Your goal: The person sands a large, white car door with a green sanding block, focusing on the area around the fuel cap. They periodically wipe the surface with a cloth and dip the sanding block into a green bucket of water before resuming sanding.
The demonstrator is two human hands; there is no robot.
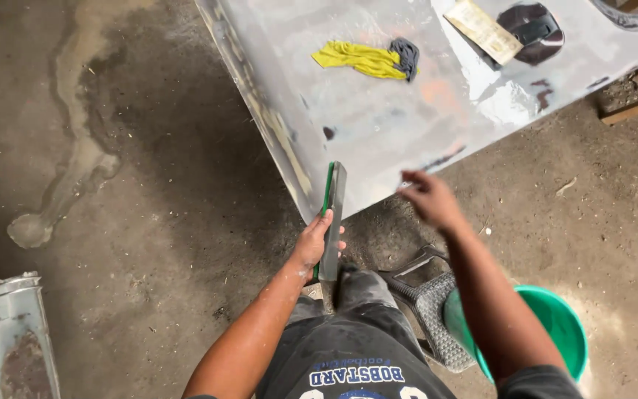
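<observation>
Below the grey panel point(378, 111), the left hand point(317, 242) clamps a long sanding block point(331, 218) (grey, green-edged, upright); the right hand point(430, 199) hovers, fingers loosely apart.

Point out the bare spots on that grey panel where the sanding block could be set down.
The panel is bare between the yellow rag and its near edge, by the right hand. The far right corner is crowded: a sandpaper sheet and a dark round recess.
</observation>
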